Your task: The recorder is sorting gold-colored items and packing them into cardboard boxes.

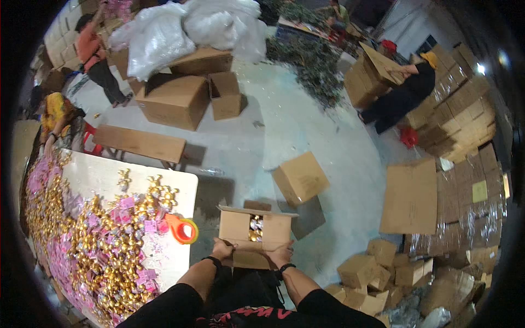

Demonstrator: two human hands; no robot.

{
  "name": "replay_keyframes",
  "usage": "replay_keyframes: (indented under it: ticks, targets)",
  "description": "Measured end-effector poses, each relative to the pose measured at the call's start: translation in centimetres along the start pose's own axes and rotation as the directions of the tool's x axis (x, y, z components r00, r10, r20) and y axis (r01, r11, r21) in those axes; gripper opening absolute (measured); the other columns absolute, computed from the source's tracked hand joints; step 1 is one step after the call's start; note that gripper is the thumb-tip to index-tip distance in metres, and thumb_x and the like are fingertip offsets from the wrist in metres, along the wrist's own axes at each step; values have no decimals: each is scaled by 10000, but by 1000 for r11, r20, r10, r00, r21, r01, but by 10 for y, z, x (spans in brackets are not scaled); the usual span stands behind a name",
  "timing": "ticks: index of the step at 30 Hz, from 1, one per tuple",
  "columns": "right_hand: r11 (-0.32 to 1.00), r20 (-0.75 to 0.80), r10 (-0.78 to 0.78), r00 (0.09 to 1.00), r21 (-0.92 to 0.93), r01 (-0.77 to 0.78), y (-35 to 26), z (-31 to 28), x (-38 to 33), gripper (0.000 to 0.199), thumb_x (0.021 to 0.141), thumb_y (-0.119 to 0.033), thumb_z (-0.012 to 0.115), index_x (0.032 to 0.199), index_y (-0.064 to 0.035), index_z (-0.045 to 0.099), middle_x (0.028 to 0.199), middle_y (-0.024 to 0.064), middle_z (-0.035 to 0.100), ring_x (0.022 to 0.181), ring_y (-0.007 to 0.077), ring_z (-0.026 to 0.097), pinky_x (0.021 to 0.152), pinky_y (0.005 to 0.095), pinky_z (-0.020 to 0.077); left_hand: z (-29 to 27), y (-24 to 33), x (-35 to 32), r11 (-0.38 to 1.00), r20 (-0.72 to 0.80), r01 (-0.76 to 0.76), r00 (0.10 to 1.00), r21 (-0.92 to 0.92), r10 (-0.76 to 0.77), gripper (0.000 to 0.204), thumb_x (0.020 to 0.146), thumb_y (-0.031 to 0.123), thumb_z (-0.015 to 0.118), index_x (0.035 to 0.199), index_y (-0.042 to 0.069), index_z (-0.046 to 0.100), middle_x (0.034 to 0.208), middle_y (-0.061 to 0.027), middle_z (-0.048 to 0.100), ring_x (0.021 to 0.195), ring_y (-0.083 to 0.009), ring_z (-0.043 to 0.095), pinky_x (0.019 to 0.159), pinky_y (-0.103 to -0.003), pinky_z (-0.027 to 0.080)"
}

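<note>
Brown carton (228,223) right of white surface (170,254), gold pieces (256,228) showing between flaps. Left hand (222,250), right hand (280,254) curled, gripping near corners. Likely closing step; next calls for flaps pressed together.

Wearer: black short-sleeved shirt (175,306), pinkish-red lettering (268,314) across front; narrow dark wristband (216,264) just behind left hand (222,249), second dark band (287,267) behind right hand (281,255).
</note>
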State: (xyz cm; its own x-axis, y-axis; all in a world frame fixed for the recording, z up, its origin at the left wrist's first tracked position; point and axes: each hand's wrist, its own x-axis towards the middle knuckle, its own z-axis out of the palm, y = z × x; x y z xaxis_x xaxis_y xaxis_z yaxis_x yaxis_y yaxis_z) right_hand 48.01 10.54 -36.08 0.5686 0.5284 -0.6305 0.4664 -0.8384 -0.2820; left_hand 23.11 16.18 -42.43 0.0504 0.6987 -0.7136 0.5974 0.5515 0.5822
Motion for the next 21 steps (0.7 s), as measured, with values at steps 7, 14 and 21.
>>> replay_keyframes:
  ticks: [7,14,21]
  targets:
    - [985,26,1,1000,-173,3,12,30,-6,1692,452,-632,923,1467,41,-252,1461,401,230,1379,486,304,1131,556,287,-5,-24,3,987,25,80,996,140,-84,622,772,471,784,1234,74,656,1223,-205,655,1123,-356,637,938,-413,513]
    - [970,116,100,988,-231,-71,-7,36,-7,1732,421,-692,899,1455,23,-292,1532,401,57,1453,486,144,1177,546,191,2,-55,24,992,-17,11,1000,126,-9,461,810,474,753,1046,77,752,1189,-254,633,1147,-378,613,963,-429,482]
    - [965,114,151,982,-234,-121,4,28,9,1735,420,-674,910,1453,18,-301,1544,392,13,1466,483,97,1187,549,166,-12,19,-11,969,141,188,967,157,-210,904,791,481,759,1447,8,353,1422,-259,445,1318,-399,456,1101,-481,338]
